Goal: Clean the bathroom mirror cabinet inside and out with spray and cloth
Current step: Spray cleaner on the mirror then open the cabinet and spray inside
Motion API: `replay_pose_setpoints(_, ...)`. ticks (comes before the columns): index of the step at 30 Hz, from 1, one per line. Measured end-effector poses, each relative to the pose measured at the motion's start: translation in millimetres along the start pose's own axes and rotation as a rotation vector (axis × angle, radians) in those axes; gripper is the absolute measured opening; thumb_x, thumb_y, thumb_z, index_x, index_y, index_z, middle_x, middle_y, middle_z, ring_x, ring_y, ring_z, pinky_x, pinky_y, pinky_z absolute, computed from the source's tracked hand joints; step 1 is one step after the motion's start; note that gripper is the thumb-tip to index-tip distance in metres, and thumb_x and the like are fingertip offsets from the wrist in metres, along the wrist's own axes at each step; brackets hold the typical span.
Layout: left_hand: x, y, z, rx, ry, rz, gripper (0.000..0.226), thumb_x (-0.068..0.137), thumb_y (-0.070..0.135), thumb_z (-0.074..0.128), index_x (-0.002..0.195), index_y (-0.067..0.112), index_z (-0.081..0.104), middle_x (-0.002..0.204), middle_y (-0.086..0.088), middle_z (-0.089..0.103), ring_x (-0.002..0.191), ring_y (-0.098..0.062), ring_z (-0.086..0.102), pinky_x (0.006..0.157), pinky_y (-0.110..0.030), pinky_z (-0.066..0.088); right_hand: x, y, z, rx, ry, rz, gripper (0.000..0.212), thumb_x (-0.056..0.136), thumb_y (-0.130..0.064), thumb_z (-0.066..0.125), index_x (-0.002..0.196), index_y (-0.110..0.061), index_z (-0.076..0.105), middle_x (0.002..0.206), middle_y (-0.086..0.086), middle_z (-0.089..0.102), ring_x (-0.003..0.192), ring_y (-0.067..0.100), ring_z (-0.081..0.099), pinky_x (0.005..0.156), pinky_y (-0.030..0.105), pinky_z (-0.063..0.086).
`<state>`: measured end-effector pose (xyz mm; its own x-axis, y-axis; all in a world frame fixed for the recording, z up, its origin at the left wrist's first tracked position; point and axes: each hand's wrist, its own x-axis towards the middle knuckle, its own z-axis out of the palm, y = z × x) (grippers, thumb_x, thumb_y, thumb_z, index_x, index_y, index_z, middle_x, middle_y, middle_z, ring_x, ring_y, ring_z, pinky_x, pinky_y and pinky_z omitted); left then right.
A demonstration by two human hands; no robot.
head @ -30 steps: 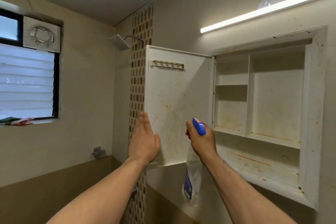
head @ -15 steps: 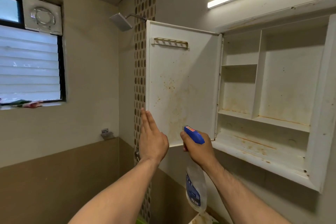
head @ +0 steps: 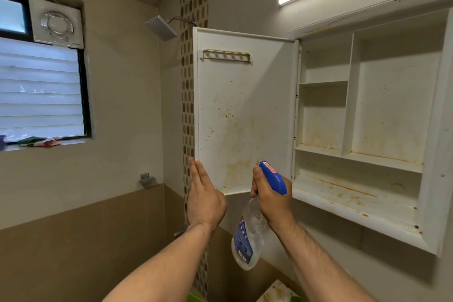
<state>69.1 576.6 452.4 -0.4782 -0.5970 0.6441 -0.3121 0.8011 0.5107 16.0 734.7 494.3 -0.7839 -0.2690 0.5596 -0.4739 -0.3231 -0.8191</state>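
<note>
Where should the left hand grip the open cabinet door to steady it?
Pinch the cabinet door by its free left edge near the bottom corner, from the left: hinges are on the right, and that thin edge is beside the left hand.

One head-worn view is aimed forward and slightly upward, near the cabinet door (head: 245, 105) at twelve o'clock, cabinet (head: 437, 135) at two o'clock.

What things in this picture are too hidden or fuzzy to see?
Head view:
- The door: its mirror side faces away.
- The spray bottle label: words too small.
- Its trigger: covered by the right hand.
- Whether the left hand touches the door: fingertips overlap its edge.
- The things on the window sill: small, blurry.
- The cabinet: right side cut off by the picture's edge.
</note>
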Motion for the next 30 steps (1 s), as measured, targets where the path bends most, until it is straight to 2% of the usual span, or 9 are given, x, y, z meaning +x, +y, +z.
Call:
replay_pose_setpoints(5, -6, 0, 2, 0.027, -0.029, -0.036, 0.096, 0.097, 0.021, 0.050, 0.161, 0.012, -0.021, 0.167, 0.002, -0.035, 0.157, -0.028, 0.022, 0.110, -0.041, 0.049, -14, 23, -14, -0.122, 0.032, 0.143, 0.029, 0.099, -0.033, 0.063, 0.088, -0.007, 0.067, 0.074, 0.009, 0.068, 0.066, 0.011, 0.065, 0.060, 0.017, 0.053)
replay_pose_setpoints(8, -13, -4, 4, 0.039, -0.054, -0.040, 0.096, 0.097, 0.020, 0.051, 0.161, 0.011, -0.020, 0.168, -0.001, -0.032, 0.158, -0.029, 0.019, 0.112, -0.040, 0.048, -28, 42, -24, -0.192, 0.022, 0.219, 0.033, 0.099, -0.032, 0.064, 0.077, -0.007, 0.064, 0.063, 0.008, 0.060, 0.051, 0.007, 0.056, 0.052, 0.017, 0.047)
replay_pose_setpoints(10, -17, -7, 7, 0.064, -0.074, -0.040, 0.096, 0.098, 0.021, 0.051, 0.161, 0.010, -0.020, 0.168, -0.003, -0.032, 0.158, -0.031, 0.015, 0.115, -0.041, 0.045, -35, 52, -30, -0.201, 0.024, 0.254, 0.031, 0.098, -0.032, 0.066, 0.077, -0.009, 0.064, 0.063, 0.005, 0.059, 0.051, 0.006, 0.058, 0.051, 0.017, 0.049)
replay_pose_setpoints(14, -28, -7, 15, 0.180, -0.067, -0.004, 0.095, 0.096, 0.023, 0.049, 0.160, 0.004, -0.018, 0.165, -0.015, -0.035, 0.158, -0.035, -0.017, 0.130, -0.047, 0.001, -46, 65, -41, -0.189, 0.103, 0.248, 0.024, 0.099, -0.034, 0.065, 0.095, -0.011, 0.070, 0.083, 0.003, 0.072, 0.073, 0.007, 0.069, 0.061, 0.010, 0.049)
replay_pose_setpoints(17, -39, 0, 27, 0.308, -0.093, 0.206, 0.098, 0.092, 0.026, 0.048, 0.160, 0.004, -0.019, 0.165, -0.020, -0.033, 0.154, -0.033, -0.029, 0.126, -0.049, -0.013, -54, 74, -50, -0.180, 0.158, 0.240, 0.023, 0.099, -0.032, 0.065, 0.097, -0.009, 0.069, 0.085, 0.005, 0.073, 0.075, 0.000, 0.068, 0.061, 0.005, 0.046)
replay_pose_setpoints(19, -46, 5, 37, 0.330, -0.145, 0.344, 0.100, 0.091, 0.025, 0.050, 0.161, 0.008, -0.019, 0.166, -0.016, -0.034, 0.154, -0.029, -0.030, 0.126, -0.048, -0.014, -59, 78, -54, -0.193, 0.165, 0.231, 0.023, 0.099, -0.032, 0.064, 0.095, -0.009, 0.069, 0.084, 0.004, 0.072, 0.076, 0.002, 0.068, 0.062, 0.007, 0.047)
replay_pose_setpoints(23, -60, 10, 57, 0.380, -0.271, 0.484, 0.098, 0.091, 0.023, 0.049, 0.161, 0.009, -0.017, 0.165, -0.011, -0.038, 0.152, -0.024, -0.036, 0.123, -0.044, -0.020, -65, 87, -65, -0.220, 0.171, 0.210, 0.022, 0.099, -0.030, 0.064, 0.093, -0.009, 0.069, 0.087, 0.016, 0.069, 0.080, 0.025, 0.064, 0.063, 0.011, 0.050)
replay_pose_setpoints(26, -71, 10, 68, 0.402, -0.343, 0.501, 0.095, 0.093, 0.025, 0.048, 0.162, 0.009, -0.016, 0.166, -0.011, -0.035, 0.152, -0.025, -0.035, 0.124, -0.043, -0.019, -70, 93, -75, -0.233, 0.170, 0.219, 0.021, 0.099, -0.029, 0.065, 0.096, -0.008, 0.068, 0.091, 0.021, 0.068, 0.087, 0.036, 0.065, 0.072, 0.027, 0.055)
replay_pose_setpoints(30, -83, 11, 77, 0.409, -0.413, 0.500, 0.092, 0.094, 0.027, 0.046, 0.163, 0.007, -0.011, 0.168, -0.014, -0.028, 0.156, -0.028, -0.025, 0.129, -0.048, -0.004, -77, 101, -86, -0.264, 0.176, 0.199, 0.024, 0.099, -0.029, 0.066, 0.094, -0.005, 0.068, 0.090, 0.023, 0.068, 0.086, 0.040, 0.064, 0.079, 0.044, 0.057)
